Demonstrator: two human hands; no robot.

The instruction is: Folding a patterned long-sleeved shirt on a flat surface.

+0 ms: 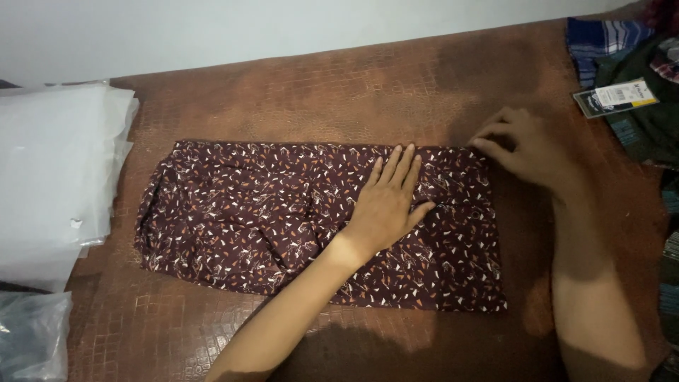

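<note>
A dark maroon garment [240, 212] with small white and orange flecks lies folded into a long rectangle on a brown textured surface [318, 92]. My left hand [387, 205] rests flat on the cloth right of its middle, fingers together and pointing away from me. My right hand [520, 145] pinches the garment's far right corner with its fingertips. The left end of the cloth is rounded and slightly rumpled.
A stack of clear plastic bags [56, 177] sits at the left edge, with another bag [32, 332] below it. A pile of striped and dark clothes [629, 78] with a paper tag [615, 95] lies at the right. A pale wall runs behind.
</note>
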